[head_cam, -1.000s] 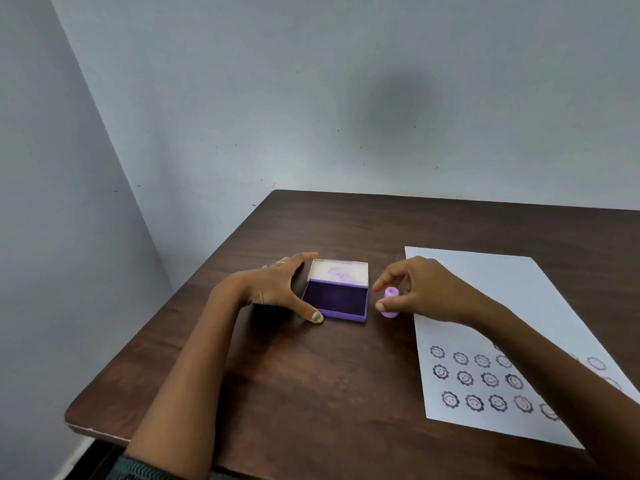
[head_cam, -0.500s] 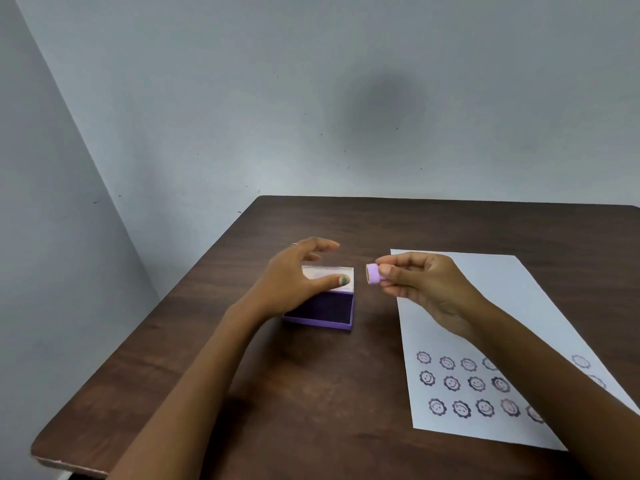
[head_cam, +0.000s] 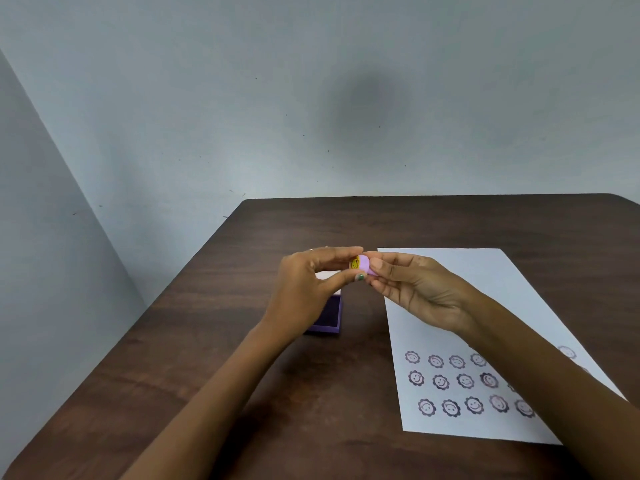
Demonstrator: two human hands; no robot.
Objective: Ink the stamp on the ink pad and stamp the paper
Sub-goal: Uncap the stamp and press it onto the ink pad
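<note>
A small purple stamp (head_cam: 363,265) with a yellow smiley end is held in the air above the table, between both hands. My right hand (head_cam: 412,289) pinches its purple body from the right. My left hand (head_cam: 308,289) pinches its yellow end between thumb and fingers. The open purple ink pad (head_cam: 330,317) lies on the table under my left hand, mostly hidden by it. A white paper (head_cam: 485,306) lies to the right, with several rows of smiley flower prints at its near end.
The dark wooden table (head_cam: 242,375) stands in a corner, with grey walls behind it and to the left. Its left edge runs diagonally toward me.
My right hand lifted the stamp off the table beside the ink pad and turned it sideways. My left hand left the ink pad and rose to pinch the stamp's end.
</note>
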